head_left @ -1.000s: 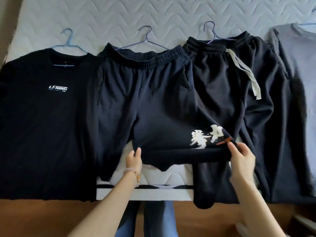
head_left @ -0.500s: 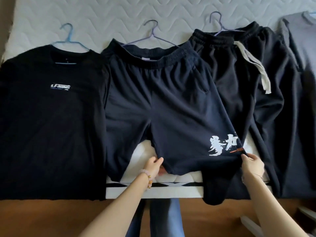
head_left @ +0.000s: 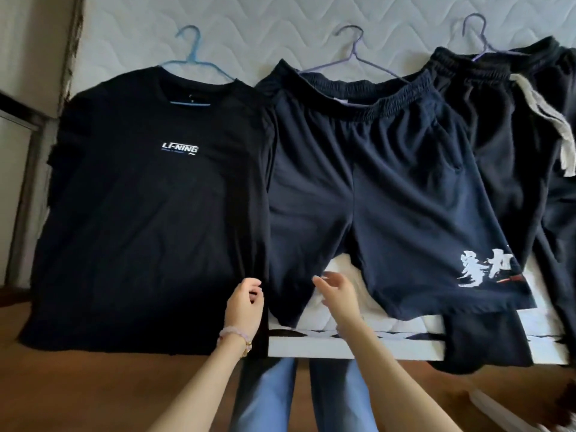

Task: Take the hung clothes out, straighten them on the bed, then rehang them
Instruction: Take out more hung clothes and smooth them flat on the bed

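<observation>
Navy shorts (head_left: 383, 188) with a white brush-script print lie flat on the mattress, their waistband on a purple hanger (head_left: 353, 49). Left of them, a black T-shirt (head_left: 149, 213) with a small white logo rests on a blue hanger (head_left: 193, 53). Black sweatpants (head_left: 511, 169) with a white drawstring lie on the right, partly under the shorts. My left hand (head_left: 244, 302) is curled at the seam between the T-shirt's edge and the shorts' left leg; whether it pinches fabric is unclear. My right hand (head_left: 338, 291) hovers with spread fingers over the left leg's hem, holding nothing.
The white quilted mattress (head_left: 280, 29) has its near edge (head_left: 311, 347) just in front of my legs in blue jeans (head_left: 311, 397). Brown wooden floor (head_left: 93, 385) runs below. A wall and a door frame (head_left: 31, 151) stand at the left.
Both hands released the hem of the shorts' right leg and moved left to the left leg. The right leg now lies flat. The view has shifted left.
</observation>
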Action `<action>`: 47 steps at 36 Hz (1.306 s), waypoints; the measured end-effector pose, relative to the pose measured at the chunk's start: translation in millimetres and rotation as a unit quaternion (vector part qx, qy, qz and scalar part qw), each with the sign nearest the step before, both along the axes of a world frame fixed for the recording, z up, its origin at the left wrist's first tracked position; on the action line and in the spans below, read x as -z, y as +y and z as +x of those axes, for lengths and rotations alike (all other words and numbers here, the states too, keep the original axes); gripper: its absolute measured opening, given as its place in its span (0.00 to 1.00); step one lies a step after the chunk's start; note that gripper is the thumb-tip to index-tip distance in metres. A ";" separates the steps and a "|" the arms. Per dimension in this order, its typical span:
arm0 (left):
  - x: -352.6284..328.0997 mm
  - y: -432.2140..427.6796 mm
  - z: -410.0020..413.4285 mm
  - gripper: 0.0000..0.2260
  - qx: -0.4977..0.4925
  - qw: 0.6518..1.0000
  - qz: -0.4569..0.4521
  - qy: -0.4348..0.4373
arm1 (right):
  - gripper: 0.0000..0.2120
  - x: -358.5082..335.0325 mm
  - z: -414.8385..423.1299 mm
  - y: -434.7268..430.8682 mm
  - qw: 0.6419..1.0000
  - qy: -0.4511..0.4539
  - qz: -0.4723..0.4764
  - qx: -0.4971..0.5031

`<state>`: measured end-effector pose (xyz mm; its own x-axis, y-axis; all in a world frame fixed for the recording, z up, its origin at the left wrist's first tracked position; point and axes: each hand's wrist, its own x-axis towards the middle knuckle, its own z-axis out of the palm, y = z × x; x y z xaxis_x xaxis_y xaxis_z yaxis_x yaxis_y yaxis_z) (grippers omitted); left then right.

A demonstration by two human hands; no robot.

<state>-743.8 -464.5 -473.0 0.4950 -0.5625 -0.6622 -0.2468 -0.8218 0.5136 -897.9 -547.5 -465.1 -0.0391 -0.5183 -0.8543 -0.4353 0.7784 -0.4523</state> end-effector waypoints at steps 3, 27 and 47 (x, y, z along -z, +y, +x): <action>1.2 -1.8 17.1 0.10 0.016 0.999 0.020 0.027 | 0.13 6.7 25.6 -1.4 0.997 -0.038 0.032 0.062; -11.4 -111.4 -28.6 0.23 -0.259 0.879 -0.103 0.387 | 0.18 -47.2 -61.2 -73.3 0.979 -0.131 -0.094 0.122; -33.1 -101.5 -24.5 0.20 -0.259 0.852 -0.123 0.439 | 0.09 -63.0 -111.1 -115.9 0.982 -0.123 -0.050 0.135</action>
<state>-768.4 -566.0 -439.9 0.0948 -0.5949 -0.7982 0.6836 -0.5440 0.4866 -1009.0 -663.5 -402.1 0.0147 -0.5989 -0.8007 -0.0879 0.7969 -0.5977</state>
